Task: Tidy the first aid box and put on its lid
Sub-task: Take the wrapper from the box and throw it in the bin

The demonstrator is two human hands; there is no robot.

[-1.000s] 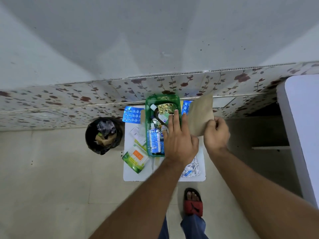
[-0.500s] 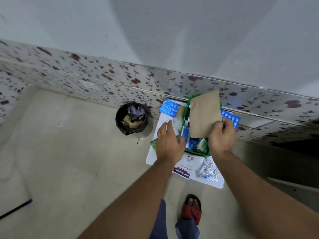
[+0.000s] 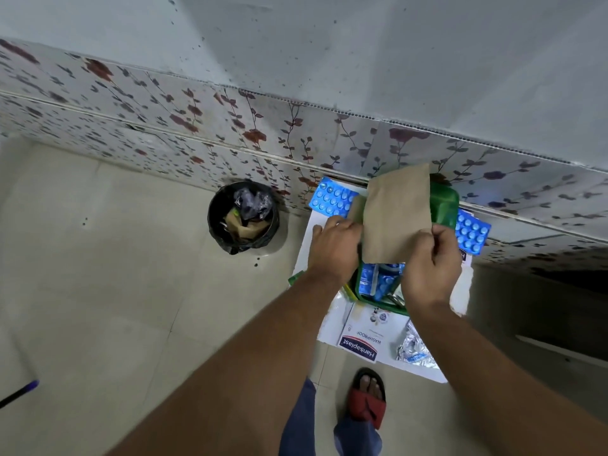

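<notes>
Over green box (image 3: 444,205): brown paper envelope (image 3: 396,213), held up
R hand (image 3: 429,263): pinched envelope's lower edge
L hand (image 3: 334,246): at envelope's left side; grip can't tell

Black-lined bin (image 3: 243,217) stands on the tiled floor (image 3: 98,291) near the wall base, holding crumpled brown paper and dark plastic. Floral wall tiles (image 3: 197,110) run behind it. Red sandal (image 3: 367,401) on a foot at the floor's near edge. Dark pen-like stick with a blue tip (image 3: 19,393) at the left edge.
</notes>
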